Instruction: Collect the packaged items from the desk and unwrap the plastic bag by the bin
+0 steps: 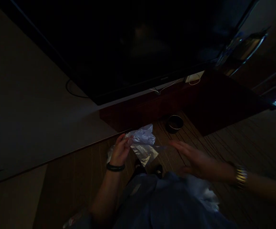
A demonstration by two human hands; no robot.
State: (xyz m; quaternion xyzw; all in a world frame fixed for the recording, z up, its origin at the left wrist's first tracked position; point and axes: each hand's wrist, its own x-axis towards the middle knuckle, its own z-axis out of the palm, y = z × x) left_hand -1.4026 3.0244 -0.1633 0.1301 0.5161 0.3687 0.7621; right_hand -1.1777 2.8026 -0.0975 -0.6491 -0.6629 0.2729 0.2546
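My left hand [121, 150], with a dark bracelet at its wrist, is closed on a thin, crumpled whitish plastic bag [143, 136]. The bag hangs out to the right of the fingers, and its lower part spreads toward my feet. Off to the right, my right hand [195, 160] is stretched out with its fingers extended, slightly blurred; a shiny metal watch band circles that wrist. A faint, see-through strip seems to lie between the bag and the right fingertips, but I cannot tell whether they touch. More pale crumpled plastic [208, 195] shows below the right forearm.
A round dark bin [174, 124] stands on the striped carpet beside a dark red cabinet [138, 109]. Above hangs a large dark television [133, 47], with white cables [161, 89] under it. A pale wall [44, 108] is at the left. The room is dim.
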